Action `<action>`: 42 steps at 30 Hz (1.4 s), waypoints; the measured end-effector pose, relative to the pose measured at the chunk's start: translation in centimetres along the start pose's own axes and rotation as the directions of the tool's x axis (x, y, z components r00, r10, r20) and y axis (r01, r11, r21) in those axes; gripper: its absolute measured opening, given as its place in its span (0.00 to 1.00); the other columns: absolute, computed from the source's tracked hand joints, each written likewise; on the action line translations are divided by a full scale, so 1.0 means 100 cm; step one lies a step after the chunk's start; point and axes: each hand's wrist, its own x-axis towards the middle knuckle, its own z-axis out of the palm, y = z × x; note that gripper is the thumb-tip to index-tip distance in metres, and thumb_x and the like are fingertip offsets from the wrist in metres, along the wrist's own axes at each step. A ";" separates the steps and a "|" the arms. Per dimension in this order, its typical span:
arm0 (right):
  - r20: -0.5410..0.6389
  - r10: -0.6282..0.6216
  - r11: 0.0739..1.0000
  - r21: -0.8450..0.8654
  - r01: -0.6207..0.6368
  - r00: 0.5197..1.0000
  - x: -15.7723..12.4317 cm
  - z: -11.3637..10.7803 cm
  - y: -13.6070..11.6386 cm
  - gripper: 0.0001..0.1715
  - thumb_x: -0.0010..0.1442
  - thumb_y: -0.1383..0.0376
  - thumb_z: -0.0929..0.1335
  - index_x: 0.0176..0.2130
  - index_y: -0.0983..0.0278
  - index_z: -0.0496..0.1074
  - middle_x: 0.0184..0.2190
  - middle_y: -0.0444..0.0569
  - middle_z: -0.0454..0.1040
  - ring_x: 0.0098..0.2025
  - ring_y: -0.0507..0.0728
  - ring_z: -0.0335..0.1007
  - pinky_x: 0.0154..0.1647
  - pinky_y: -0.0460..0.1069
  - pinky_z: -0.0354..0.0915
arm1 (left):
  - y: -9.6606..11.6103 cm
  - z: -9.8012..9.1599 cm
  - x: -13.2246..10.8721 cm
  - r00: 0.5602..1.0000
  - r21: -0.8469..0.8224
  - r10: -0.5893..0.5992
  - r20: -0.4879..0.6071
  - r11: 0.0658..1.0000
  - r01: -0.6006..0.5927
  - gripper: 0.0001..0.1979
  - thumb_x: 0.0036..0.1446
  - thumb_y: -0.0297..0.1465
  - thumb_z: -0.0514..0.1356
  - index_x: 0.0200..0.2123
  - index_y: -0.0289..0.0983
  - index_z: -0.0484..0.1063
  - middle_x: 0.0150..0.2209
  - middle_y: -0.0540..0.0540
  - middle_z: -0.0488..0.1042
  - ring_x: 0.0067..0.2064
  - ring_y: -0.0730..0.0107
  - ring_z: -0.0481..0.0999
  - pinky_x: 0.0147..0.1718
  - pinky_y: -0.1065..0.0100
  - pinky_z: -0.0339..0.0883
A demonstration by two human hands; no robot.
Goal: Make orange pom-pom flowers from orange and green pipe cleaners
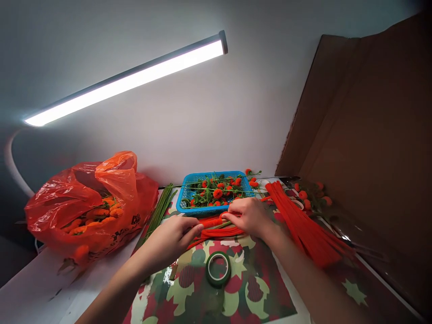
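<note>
Between my hands stretches a fuzzy orange-red pipe cleaner (212, 222), part of which looks coiled around a thin length. Its left end sits in the pinch of thumb and fingers of my left hand (175, 235). My right hand (249, 217) is closed on the other end, where a loop bends up by the fingertips and a bit of green stem seems to show. Just below lie several loose red pipe cleaners (224, 232). Closer to me, a roll of green tape (218, 269) rests flat on the patterned mat (241, 297).
Behind my hands stands a blue basket (182, 198) of orange pompom flowers. A red plastic bag (91, 211) with more flowers and some green stems (158, 209) are on the left. Rightward lie a red pipe-cleaner bundle (303, 225) and a cardboard panel (364, 130). A lamp (135, 78) hangs above.
</note>
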 end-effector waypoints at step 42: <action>0.315 0.216 0.919 0.254 -0.302 0.924 0.003 -0.023 -0.005 0.06 0.49 0.64 0.74 0.23 0.63 0.78 0.19 0.43 0.73 0.23 0.49 0.63 0.22 0.45 0.51 | -0.003 -0.004 0.000 0.982 -0.019 0.070 0.176 0.998 -0.068 0.22 0.63 0.45 0.45 0.22 0.37 0.56 0.21 0.55 0.51 0.24 0.74 0.49 0.22 0.70 0.45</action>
